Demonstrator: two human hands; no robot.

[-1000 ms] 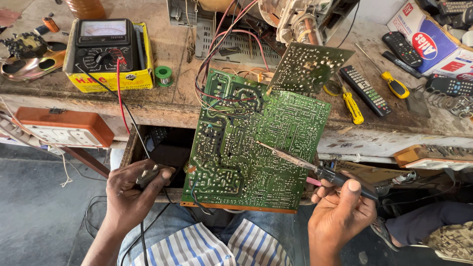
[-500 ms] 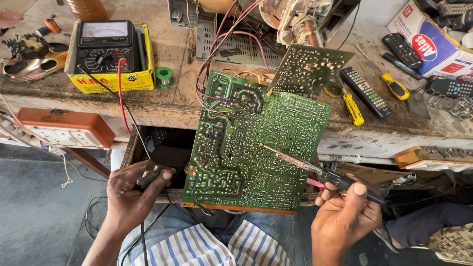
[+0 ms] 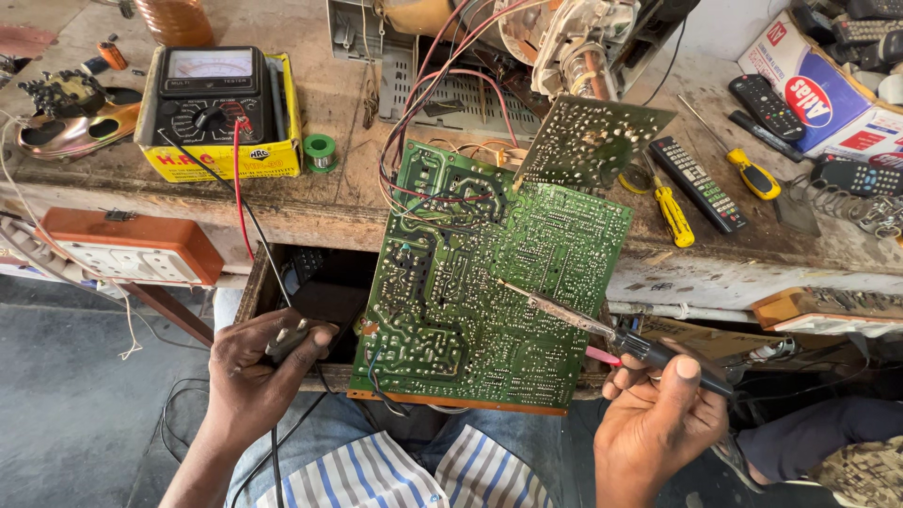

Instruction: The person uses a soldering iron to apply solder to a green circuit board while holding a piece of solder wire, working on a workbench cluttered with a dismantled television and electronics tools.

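Already the right hand (image 3: 649, 428) pinches a soldering iron (image 3: 602, 329), tip resting mid-way on the green circuit board (image 3: 489, 282) leaning against the bench, left hand (image 3: 259, 372) closed round meter probes, no joint visibly finished.

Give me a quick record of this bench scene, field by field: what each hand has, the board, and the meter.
Left hand: fingers closed on a dark probe with a black lead
Right hand: holds a soldering iron, tip on the board
Circuit board: green, solder side up, tilted against the bench edge
Multimeter: analogue, in a yellow box, red and black leads attached
Nearby: yellow screwdrivers, remote control
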